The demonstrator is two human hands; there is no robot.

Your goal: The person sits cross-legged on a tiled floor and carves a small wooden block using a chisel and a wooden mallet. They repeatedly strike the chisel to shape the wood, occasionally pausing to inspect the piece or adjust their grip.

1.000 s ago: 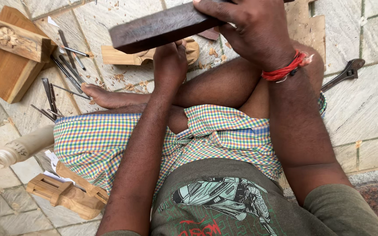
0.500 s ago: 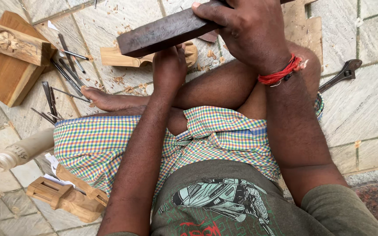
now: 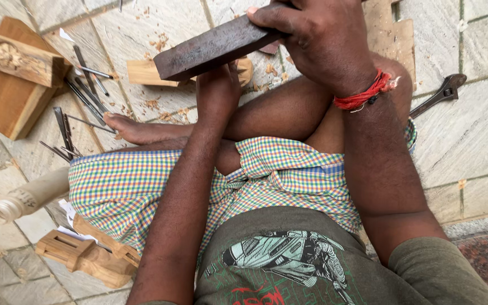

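I sit cross-legged on a stone floor. My right hand (image 3: 317,42), with a red thread at the wrist, grips a dark rectangular wooden mallet block (image 3: 216,48) that points left and hangs above my left hand. My left hand (image 3: 217,93) is closed, reaching down toward a pale wood piece (image 3: 148,73) on the floor; whatever it grips is hidden under the block and the hand itself. Wood chips lie around the pale piece.
Several thin metal chisels (image 3: 80,96) lie at the left by my bare foot (image 3: 136,130). A carved wooden block (image 3: 15,56) rests on a plank at far left. A pale turned wooden piece (image 3: 26,197), small wooden carvings (image 3: 83,257) and an adjustable wrench (image 3: 439,96) also lie on the floor.
The mallet block in my right hand has dropped slightly lower toward my left hand. The left hand stays in place.
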